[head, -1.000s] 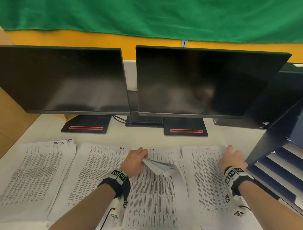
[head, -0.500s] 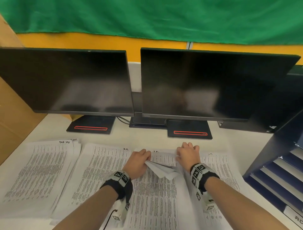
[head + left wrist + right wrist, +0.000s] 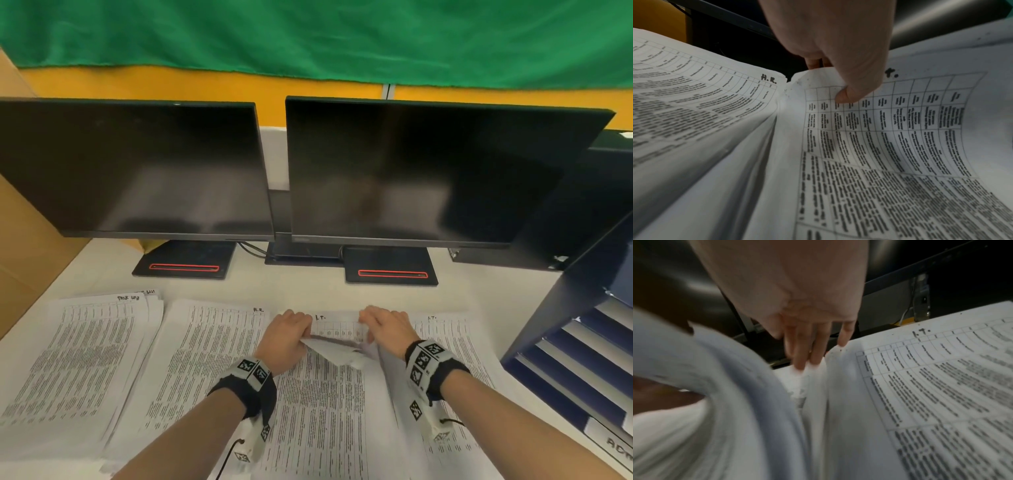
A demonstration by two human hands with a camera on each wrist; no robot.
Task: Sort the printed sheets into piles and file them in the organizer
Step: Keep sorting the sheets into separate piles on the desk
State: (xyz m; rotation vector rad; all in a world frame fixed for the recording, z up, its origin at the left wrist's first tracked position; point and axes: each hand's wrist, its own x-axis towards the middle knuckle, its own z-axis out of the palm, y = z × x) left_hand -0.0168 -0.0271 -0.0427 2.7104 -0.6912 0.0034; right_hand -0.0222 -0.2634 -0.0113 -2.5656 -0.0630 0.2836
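Note:
Several piles of printed sheets lie side by side on the white table (image 3: 301,291). My left hand (image 3: 301,329) pinches the top-left corner of the middle pile (image 3: 325,411), marked "I.T.", thumb on top (image 3: 846,95). The upper sheets (image 3: 337,353) are lifted and bent over. My right hand (image 3: 376,322) is at the same pile's top-right corner, its fingers (image 3: 807,360) fairly straight against the far edge. The "H.R." pile (image 3: 715,97) lies left of it, another "I.T." pile (image 3: 941,386) right of it. The dark blue organizer (image 3: 582,342) stands at the right.
Two dark monitors (image 3: 137,164) (image 3: 428,164) on black stands fill the back of the table. A cardboard box (image 3: 27,246) is at the left. A further pile (image 3: 78,359) lies far left. The organizer's slots hold white sheets; a label shows at its bottom.
My right hand moved left, from the right pile to the top-right corner of the middle pile. My left hand kept its hold on the bent sheets.

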